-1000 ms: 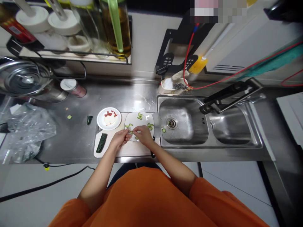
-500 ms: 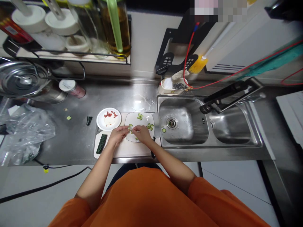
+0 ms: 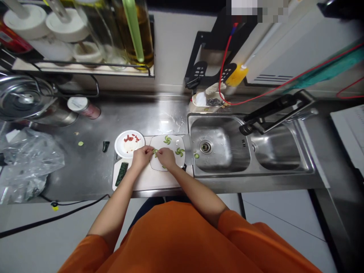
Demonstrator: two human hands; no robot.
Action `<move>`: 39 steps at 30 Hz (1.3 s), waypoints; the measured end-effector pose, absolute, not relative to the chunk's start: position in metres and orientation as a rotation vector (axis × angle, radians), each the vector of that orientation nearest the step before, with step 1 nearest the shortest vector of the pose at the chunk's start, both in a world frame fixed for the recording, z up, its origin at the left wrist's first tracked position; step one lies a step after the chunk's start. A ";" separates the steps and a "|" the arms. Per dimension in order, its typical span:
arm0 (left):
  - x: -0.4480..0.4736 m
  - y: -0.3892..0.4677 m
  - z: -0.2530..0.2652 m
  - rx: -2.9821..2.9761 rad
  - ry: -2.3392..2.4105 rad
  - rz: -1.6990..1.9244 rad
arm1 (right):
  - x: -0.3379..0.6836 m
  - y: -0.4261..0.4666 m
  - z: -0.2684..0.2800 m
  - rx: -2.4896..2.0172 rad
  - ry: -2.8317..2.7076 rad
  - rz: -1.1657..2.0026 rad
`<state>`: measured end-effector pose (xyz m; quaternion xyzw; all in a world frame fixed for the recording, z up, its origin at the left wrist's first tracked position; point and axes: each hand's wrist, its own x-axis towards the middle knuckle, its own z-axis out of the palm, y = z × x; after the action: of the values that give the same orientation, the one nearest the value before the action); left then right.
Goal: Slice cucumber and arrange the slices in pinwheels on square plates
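Note:
Over a white, square-cornered plate point(image 3: 178, 162) both my hands work close together. My left hand point(image 3: 141, 157) is at the plate's left rim, its fingertips pinched; what they hold, if anything, is too small to name. Fingers curled together, my right hand point(image 3: 167, 157) meets a group of cucumber slices point(image 3: 155, 152) on the plate; its fingertips are partly hidden. Two pinwheels of green cucumber slices lie apart, one at the top point(image 3: 167, 140) and one at the right point(image 3: 179, 152). Another slice shows near the lower rim, partly behind my right hand.
A cutting board point(image 3: 159, 181) lies under the plate, with a cucumber piece point(image 3: 121, 174) on its left. A round plate point(image 3: 116, 146) holds red bits. A knife point(image 3: 188, 149) lies beside the sink point(image 3: 224, 172). Leftward are a cucumber end point(image 3: 105, 146) and a plastic bag point(image 3: 32, 163).
My left hand has drawn slightly away from my right, its fingers now more curled. My right hand has shifted slightly left. The cucumber slices between them show more clearly.

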<state>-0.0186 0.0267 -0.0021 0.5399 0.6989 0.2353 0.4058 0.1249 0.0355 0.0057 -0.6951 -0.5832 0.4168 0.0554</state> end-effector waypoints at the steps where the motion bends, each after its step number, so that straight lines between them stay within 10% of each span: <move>1: -0.019 0.027 -0.003 1.373 1.762 0.590 | 0.124 0.036 0.006 -2.124 -1.783 1.257; 39: -0.006 0.031 -0.001 1.554 1.899 0.429 | 0.117 0.039 0.009 -2.203 -1.961 1.157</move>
<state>-0.0064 0.0312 -0.0009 0.5911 0.7224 0.1634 0.3195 0.1170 0.0389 0.0087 -0.6953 -0.6190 0.3650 -0.0134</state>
